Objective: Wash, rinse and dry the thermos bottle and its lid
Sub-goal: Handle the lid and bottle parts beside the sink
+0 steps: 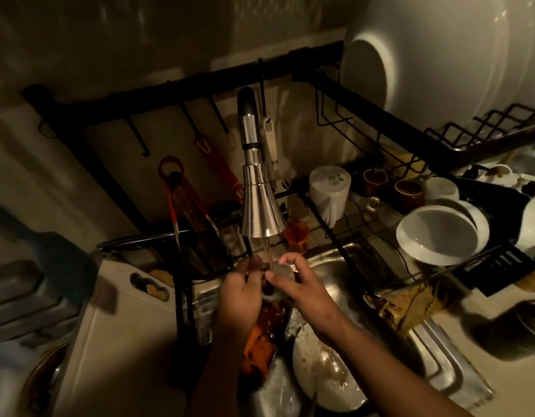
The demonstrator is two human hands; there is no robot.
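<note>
Holding a small pale, rounded lid (280,273) at centre frame, directly under the thin stream of water (269,251) running from the flared, polished metal faucet head (261,206). Left hand (240,293) curling its fingers around the lid's left side from below; right hand (299,281) pinching the lid's right edge, thumb on the near side and index finger arching over the top. Blurring at the fingertips, so exact contact hard to tell. Thermos bottle itself not clearly making itself out; something dark and glossy (270,314) lying just below the hands, unidentifiable.

Sitting below, in the stainless steel sink (335,266): a white round plate (323,371) smeared with brown residue, and an orange object (257,347) beside it at lower centre.

Standing at right of frame on the black wire dish rack (365,94): an upturned white cylindrical mug (329,191), two brown glazed cups (407,191), stacked white bowls (440,233). Leaning at upper right, a large smooth white plate (455,55). Hanging at left-centre from the rack's hooks, orange-handled utensils (182,194). Lying on the surface at right, a crumpled tan cloth (407,305). Resting at lower left, a pale cutting board (118,341) with a cut-out handle.
</note>
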